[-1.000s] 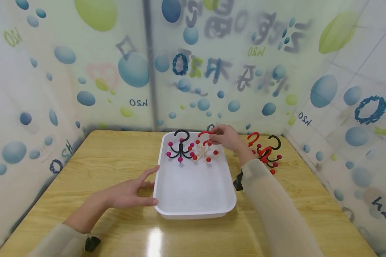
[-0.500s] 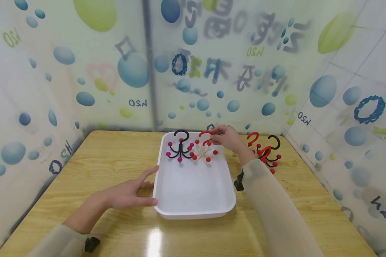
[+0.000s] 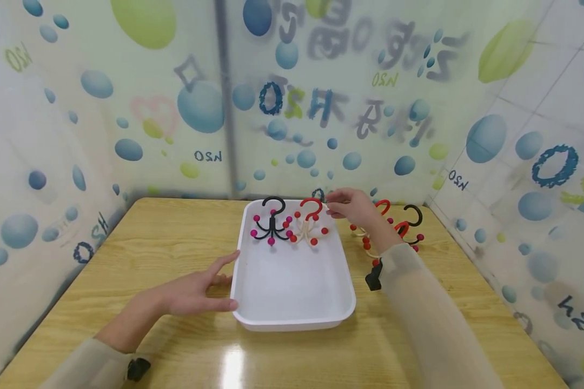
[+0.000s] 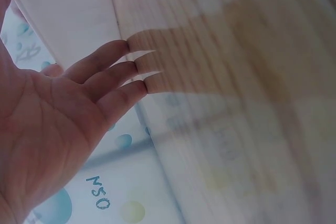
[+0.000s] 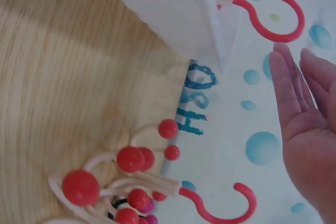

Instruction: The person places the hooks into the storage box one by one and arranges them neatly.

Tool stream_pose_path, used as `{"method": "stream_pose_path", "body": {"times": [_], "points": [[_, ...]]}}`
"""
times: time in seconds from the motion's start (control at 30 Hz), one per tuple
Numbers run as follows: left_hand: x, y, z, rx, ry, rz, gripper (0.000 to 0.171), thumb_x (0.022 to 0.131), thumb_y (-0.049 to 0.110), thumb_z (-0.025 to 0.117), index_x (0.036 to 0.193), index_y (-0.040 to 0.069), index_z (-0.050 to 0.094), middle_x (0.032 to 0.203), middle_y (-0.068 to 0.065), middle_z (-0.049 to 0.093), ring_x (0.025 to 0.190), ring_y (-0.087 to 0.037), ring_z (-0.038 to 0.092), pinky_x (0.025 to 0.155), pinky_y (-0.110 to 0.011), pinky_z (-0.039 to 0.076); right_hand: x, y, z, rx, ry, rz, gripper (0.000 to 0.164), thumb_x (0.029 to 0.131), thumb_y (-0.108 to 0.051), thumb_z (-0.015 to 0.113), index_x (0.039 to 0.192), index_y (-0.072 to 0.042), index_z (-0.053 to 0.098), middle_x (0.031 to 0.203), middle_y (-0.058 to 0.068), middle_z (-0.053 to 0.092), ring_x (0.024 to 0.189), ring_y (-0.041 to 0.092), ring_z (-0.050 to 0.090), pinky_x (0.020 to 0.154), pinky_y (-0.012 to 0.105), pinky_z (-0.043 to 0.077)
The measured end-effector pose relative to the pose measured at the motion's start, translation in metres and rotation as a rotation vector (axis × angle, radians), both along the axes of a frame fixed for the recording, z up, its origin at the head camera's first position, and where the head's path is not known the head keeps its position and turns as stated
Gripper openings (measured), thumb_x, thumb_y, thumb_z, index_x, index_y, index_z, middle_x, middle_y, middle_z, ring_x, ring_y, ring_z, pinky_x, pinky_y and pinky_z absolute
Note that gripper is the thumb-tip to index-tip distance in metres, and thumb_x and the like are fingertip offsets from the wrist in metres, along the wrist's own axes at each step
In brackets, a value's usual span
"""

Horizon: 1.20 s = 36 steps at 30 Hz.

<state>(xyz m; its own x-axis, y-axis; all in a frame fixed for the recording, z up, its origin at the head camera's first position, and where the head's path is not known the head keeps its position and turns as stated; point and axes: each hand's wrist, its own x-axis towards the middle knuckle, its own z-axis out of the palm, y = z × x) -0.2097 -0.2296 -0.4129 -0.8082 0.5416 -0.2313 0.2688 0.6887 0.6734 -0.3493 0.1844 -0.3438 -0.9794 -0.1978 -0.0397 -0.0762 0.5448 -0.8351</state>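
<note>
A white plastic tray (image 3: 294, 286) holds two multi-arm hook hangers at its far end. One is a black hanger (image 3: 272, 222) with magenta ball tips; the other is a cream hanger (image 3: 305, 229) with red balls and a red hook (image 5: 301, 22). My right hand (image 3: 354, 207) hovers just right of that red hook, fingers extended and a small gap between them. In the right wrist view the same hand (image 5: 310, 124) holds nothing. With fingers spread, my left hand (image 3: 190, 292) rests its fingertips against the tray's left side; the left wrist view shows its palm (image 4: 52, 124).
More hangers lie on the wooden table (image 3: 175, 232) right of the tray, partly behind my right forearm: a cream hanger (image 5: 163, 183) with a red hook and a black hanger (image 3: 418, 213) among them. A patterned wall (image 3: 292, 178) borders the table at the back.
My right hand has let go of the cream hanger's red hook and shifted slightly right. The hanger stays in the tray. My left hand has kept its place.
</note>
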Motion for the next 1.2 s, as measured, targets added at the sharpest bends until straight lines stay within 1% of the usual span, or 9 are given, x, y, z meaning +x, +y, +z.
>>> {"method": "stream_pose_path", "body": {"times": [0.1, 0.3, 0.47, 0.63, 0.8, 0.93, 1.03, 1.1, 1.2], "points": [[0.000, 0.001, 0.000, 0.000, -0.001, 0.002, 0.109, 0.099, 0.061, 0.076, 0.177, 0.033, 0.005, 0.164, -0.019, 0.057, 0.154, -0.052, 0.048, 0.122, -0.076, 0.036, 0.007, 0.009, 0.007, 0.003, 0.032, 0.007, 0.034, 0.112, -0.019, 0.067, 0.144, -0.007, 0.066, 0.138, 0.017, 0.070, 0.125, 0.033, 0.075, 0.107, 0.042, 0.062], [0.002, 0.002, 0.000, -0.006, 0.010, 0.008, 0.110, 0.098, 0.061, 0.077, 0.177, 0.032, 0.006, 0.162, -0.018, 0.059, 0.153, -0.051, 0.050, 0.122, -0.075, 0.037, 0.028, 0.030, 0.026, 0.035, 0.072, 0.017, 0.036, 0.112, -0.026, 0.068, 0.143, -0.009, 0.067, 0.136, 0.017, 0.074, 0.122, 0.031, 0.076, 0.107, 0.042, 0.062], [0.002, 0.002, 0.000, -0.007, 0.019, 0.003, 0.109, 0.099, 0.060, 0.076, 0.177, 0.031, 0.007, 0.161, -0.018, 0.060, 0.152, -0.050, 0.052, 0.122, -0.075, 0.037, 0.049, 0.049, 0.040, 0.043, 0.112, 0.028, 0.036, 0.111, -0.030, 0.069, 0.141, -0.009, 0.068, 0.132, 0.017, 0.076, 0.119, 0.033, 0.078, 0.101, 0.037, 0.065], [0.001, 0.002, -0.001, -0.009, 0.020, -0.003, 0.108, 0.099, 0.060, 0.076, 0.177, 0.030, 0.007, 0.161, -0.020, 0.060, 0.152, -0.050, 0.052, 0.122, -0.075, 0.037, 0.070, 0.067, 0.047, 0.057, 0.147, 0.050, 0.035, 0.111, -0.032, 0.069, 0.139, -0.010, 0.069, 0.132, 0.018, 0.076, 0.116, 0.033, 0.077, 0.094, 0.031, 0.066], [0.001, 0.001, -0.001, 0.004, 0.010, -0.003, 0.108, 0.100, 0.059, 0.076, 0.177, 0.030, 0.006, 0.161, -0.020, 0.059, 0.153, -0.050, 0.051, 0.123, -0.075, 0.036, 0.085, 0.080, 0.045, 0.067, 0.155, 0.087, 0.036, 0.112, -0.029, 0.068, 0.139, -0.006, 0.068, 0.133, 0.018, 0.075, 0.114, 0.031, 0.078, 0.090, 0.026, 0.065], [0.002, 0.001, -0.002, 0.011, 0.007, -0.003, 0.108, 0.100, 0.058, 0.076, 0.177, 0.030, 0.006, 0.162, -0.019, 0.059, 0.153, -0.049, 0.051, 0.123, -0.075, 0.036, 0.097, 0.089, 0.040, 0.098, 0.155, 0.086, 0.036, 0.111, -0.031, 0.069, 0.138, -0.007, 0.069, 0.128, 0.016, 0.079, 0.104, 0.016, 0.079, 0.087, 0.023, 0.064], [0.002, 0.001, -0.001, 0.010, 0.011, -0.004, 0.108, 0.100, 0.058, 0.076, 0.177, 0.031, 0.006, 0.162, -0.019, 0.059, 0.153, -0.049, 0.051, 0.123, -0.075, 0.037, 0.105, 0.097, 0.035, 0.097, 0.167, 0.091, 0.035, 0.110, -0.029, 0.071, 0.136, -0.006, 0.071, 0.123, 0.016, 0.080, 0.099, 0.009, 0.078, 0.085, 0.024, 0.064], [0.002, 0.001, -0.001, 0.005, 0.017, -0.004, 0.108, 0.100, 0.059, 0.076, 0.177, 0.030, 0.006, 0.162, -0.019, 0.059, 0.153, -0.049, 0.051, 0.123, -0.075, 0.036, 0.109, 0.103, 0.032, 0.092, 0.177, 0.098, 0.034, 0.110, -0.026, 0.070, 0.136, -0.005, 0.071, 0.122, 0.016, 0.080, 0.098, 0.009, 0.078, 0.084, 0.025, 0.065], [0.002, 0.001, -0.002, 0.000, 0.021, -0.002, 0.108, 0.100, 0.059, 0.076, 0.177, 0.031, 0.006, 0.162, -0.018, 0.059, 0.153, -0.050, 0.050, 0.123, -0.076, 0.036, 0.114, 0.113, 0.027, 0.101, 0.178, 0.094, 0.034, 0.110, -0.027, 0.070, 0.137, -0.007, 0.071, 0.122, 0.013, 0.079, 0.100, 0.011, 0.077, 0.082, 0.025, 0.064]]}}
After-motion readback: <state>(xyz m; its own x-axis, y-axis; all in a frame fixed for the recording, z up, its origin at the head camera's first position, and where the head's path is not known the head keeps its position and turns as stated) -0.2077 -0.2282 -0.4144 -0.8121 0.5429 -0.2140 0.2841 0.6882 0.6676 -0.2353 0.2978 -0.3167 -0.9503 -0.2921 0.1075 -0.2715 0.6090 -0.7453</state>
